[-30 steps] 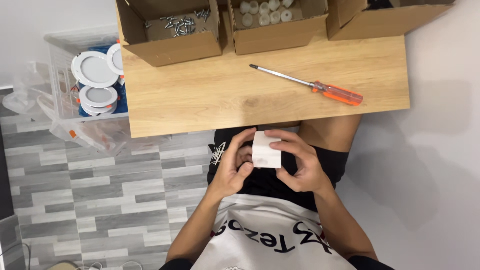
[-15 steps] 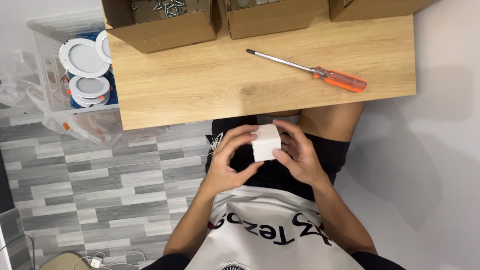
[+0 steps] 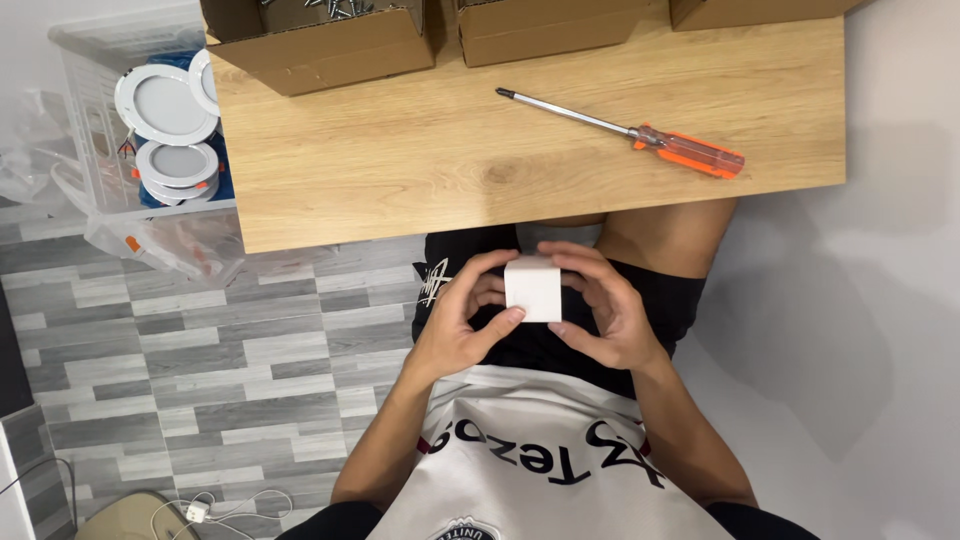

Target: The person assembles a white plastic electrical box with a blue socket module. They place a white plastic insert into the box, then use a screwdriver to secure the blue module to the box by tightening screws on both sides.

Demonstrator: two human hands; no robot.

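I hold a small white box (image 3: 533, 288) over my lap, below the near edge of the wooden table (image 3: 420, 170). My left hand (image 3: 462, 320) wraps its left side, thumb under the bottom edge. My right hand (image 3: 602, 308) cups its right side, fingers curled over the top. On the table lies a screwdriver (image 3: 640, 135) with an orange handle and a long metal shaft, pointing left.
Three cardboard boxes stand along the table's far edge; the left cardboard box (image 3: 320, 45) holds metal clips. A clear plastic bin (image 3: 105, 140) left of the table holds round white recessed lights (image 3: 160, 105). A cable and plug (image 3: 200, 510) lie on the grey tiled floor.
The view has shifted, so the table and boxes sit higher in frame. Both hands stay on the white box, which has turned slightly in my fingers.
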